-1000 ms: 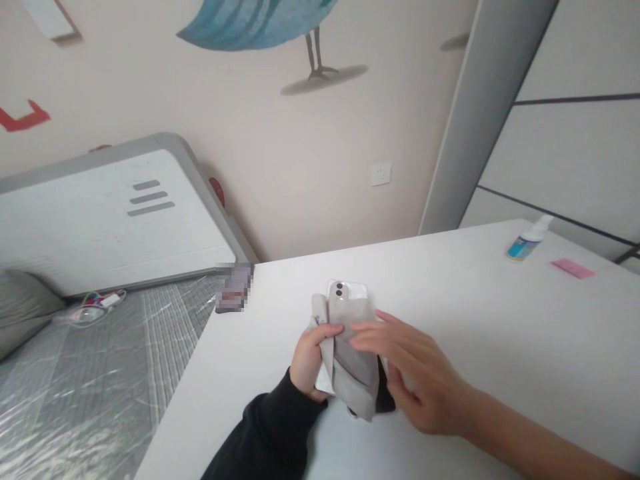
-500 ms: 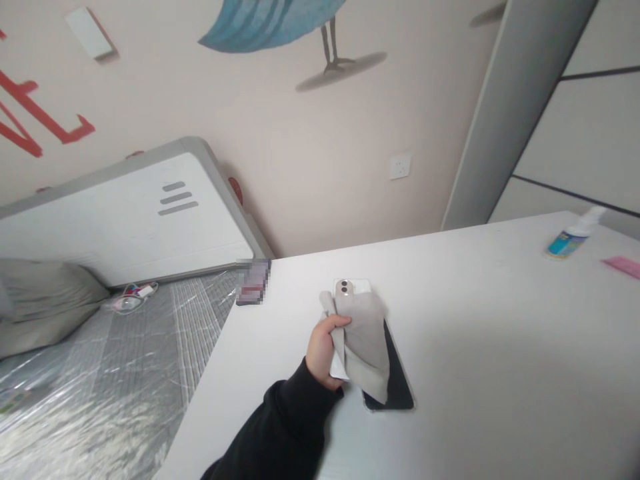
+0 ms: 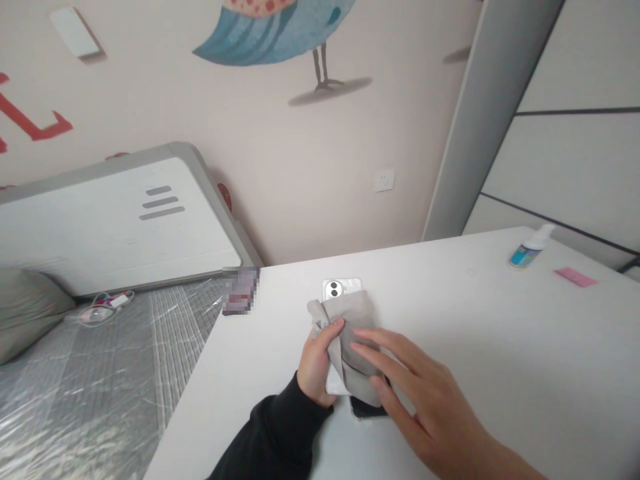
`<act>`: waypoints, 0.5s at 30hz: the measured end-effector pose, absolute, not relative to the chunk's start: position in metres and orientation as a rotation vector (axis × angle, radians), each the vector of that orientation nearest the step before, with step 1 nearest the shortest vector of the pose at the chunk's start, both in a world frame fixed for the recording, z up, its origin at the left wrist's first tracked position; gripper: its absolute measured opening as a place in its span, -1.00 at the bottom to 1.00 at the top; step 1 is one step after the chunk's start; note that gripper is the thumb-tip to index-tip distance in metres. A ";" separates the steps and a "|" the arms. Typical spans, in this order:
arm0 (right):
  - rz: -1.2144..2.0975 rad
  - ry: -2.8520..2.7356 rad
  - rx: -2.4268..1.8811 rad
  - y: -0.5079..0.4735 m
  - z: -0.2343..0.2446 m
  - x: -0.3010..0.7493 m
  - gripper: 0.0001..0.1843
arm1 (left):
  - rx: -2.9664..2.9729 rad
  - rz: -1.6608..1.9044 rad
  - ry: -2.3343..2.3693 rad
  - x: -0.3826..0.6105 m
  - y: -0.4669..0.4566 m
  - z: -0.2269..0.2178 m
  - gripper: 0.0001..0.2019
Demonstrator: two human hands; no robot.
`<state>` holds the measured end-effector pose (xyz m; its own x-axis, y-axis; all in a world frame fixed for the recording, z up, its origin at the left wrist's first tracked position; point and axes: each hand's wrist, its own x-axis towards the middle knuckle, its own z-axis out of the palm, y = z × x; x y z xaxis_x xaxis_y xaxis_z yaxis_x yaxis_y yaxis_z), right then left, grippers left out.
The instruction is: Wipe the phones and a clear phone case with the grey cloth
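The left hand (image 3: 316,367) was clamped on a white smartphone (image 3: 354,285) and grey cloth (image 3: 355,313), inside the desk's (image 3: 450,300) far left corner. The right hand's (image 3: 440,407) fingers were apart over the cloth; contact could not be told. A black-screened device (image 3: 367,408) lay partly hidden below. A spray bottle (image 3: 530,250) stood near the far right corner.

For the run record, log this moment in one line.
left hand: holds white smartphone, gray cloth | right hand: over cloth, contact unclear | table: black device, labeled bottle
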<state>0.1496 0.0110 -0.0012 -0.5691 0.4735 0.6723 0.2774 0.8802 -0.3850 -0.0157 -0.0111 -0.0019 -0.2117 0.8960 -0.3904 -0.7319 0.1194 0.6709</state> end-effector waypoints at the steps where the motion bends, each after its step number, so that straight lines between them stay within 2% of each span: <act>1: 0.239 -2.253 -0.575 0.008 -0.008 0.143 -0.56 | 0.220 1.475 0.934 -0.014 -0.013 0.000 -0.73; 5: 0.168 -2.327 -0.695 0.000 -0.030 0.123 -0.21 | 0.228 1.423 0.817 0.000 -0.027 0.009 -0.60; 7: 0.207 -2.257 -0.730 -0.002 -0.036 0.116 -0.04 | 0.249 1.467 0.734 0.008 -0.034 0.012 -0.61; 11: 0.237 -2.276 -0.619 -0.012 -0.039 0.114 0.28 | 0.104 1.533 0.636 0.012 -0.038 0.013 -0.56; 13: 0.202 -2.371 -0.517 -0.016 -0.035 0.117 0.37 | 0.015 1.499 0.647 0.013 -0.039 0.011 -0.50; 15: 0.194 -2.380 -0.507 -0.014 -0.028 0.120 0.33 | 0.058 1.483 0.657 0.018 -0.043 0.006 -0.49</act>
